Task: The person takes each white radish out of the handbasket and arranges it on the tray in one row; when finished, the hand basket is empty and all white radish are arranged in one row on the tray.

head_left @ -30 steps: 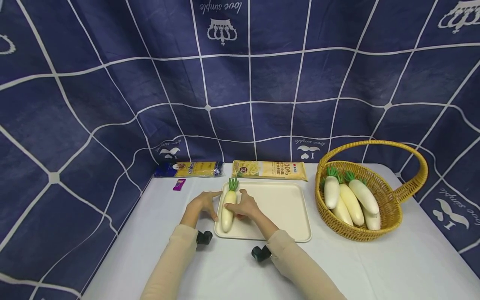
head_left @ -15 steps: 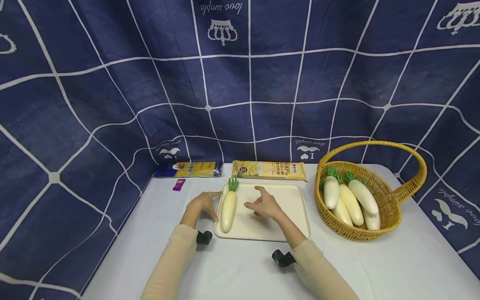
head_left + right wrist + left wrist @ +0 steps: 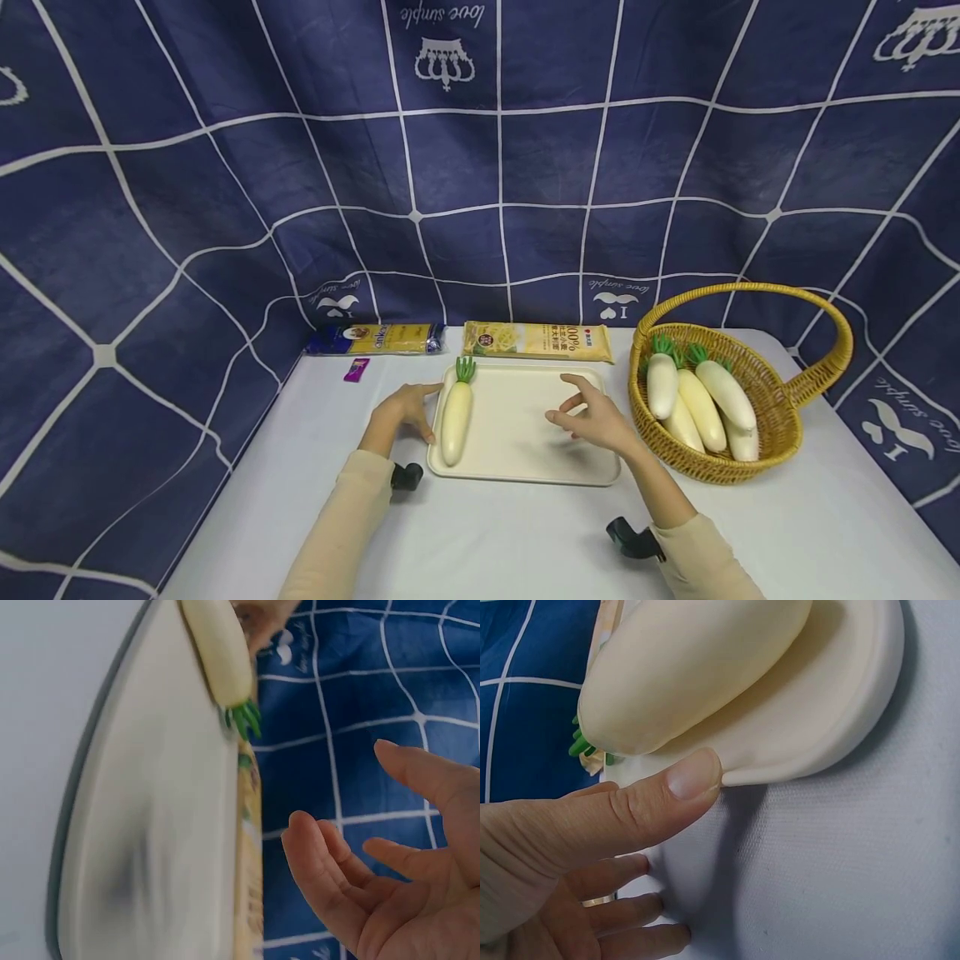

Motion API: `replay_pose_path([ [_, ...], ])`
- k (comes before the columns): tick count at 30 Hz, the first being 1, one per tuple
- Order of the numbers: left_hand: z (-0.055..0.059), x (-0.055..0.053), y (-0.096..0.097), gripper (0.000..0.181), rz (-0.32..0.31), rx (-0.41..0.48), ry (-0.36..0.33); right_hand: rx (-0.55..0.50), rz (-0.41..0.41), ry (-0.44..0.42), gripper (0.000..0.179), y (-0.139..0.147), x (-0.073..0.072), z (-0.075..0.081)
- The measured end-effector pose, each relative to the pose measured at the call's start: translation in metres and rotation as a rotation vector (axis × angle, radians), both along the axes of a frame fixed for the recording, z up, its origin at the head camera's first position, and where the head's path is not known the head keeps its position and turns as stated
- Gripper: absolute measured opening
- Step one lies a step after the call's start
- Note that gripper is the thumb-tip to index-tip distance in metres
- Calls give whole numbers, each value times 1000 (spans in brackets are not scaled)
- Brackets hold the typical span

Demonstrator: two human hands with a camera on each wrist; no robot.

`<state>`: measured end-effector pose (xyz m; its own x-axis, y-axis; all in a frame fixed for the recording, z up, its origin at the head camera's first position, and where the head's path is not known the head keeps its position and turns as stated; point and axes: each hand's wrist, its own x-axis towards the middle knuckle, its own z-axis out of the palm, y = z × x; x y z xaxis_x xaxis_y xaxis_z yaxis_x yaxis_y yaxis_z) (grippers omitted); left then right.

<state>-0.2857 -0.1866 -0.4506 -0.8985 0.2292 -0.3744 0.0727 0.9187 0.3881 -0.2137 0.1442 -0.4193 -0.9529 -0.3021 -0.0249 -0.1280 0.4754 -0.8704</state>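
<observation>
One right hand (image 3: 596, 421), fingers loosely parted and holding nothing, hangs over the right half of a cream rectangular tray (image 3: 510, 446), near a golden woven basket (image 3: 701, 468) at frame right. The left hand (image 3: 407, 408), thumb and fingers spread, touches the tray's left edge; just inside lies a pale, green-topped radish (image 3: 457, 422), leaves toward frame top, bare tray stretching rightward.

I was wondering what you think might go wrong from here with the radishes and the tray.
The left hand touches the tray at its rim; a push there might jolt the tray and set its rounded radish rolling.

In the basket, the other radishes lie piled together, so pulling one out could shift the rest.
</observation>
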Motion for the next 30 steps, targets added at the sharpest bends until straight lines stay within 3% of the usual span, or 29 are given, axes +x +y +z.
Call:
replay_pose_path([
  [4, 1, 1, 0, 110, 12, -1, -6, 8, 5, 51, 73, 22, 7, 11],
  [9, 2, 1, 0, 110, 12, 2, -1, 53, -53, 120, 71, 48, 15, 23],
  [16, 0, 1, 0, 109, 5, 7, 9, 115, -114, 207, 47, 83, 19, 33],
  [25, 2, 2, 1, 109, 4, 1, 14, 186, -191, 236, 50, 123, 6, 37],
  [30, 2, 2, 1, 110, 9, -4, 4, 227, -253, 181, 60, 133, -3, 34],
])
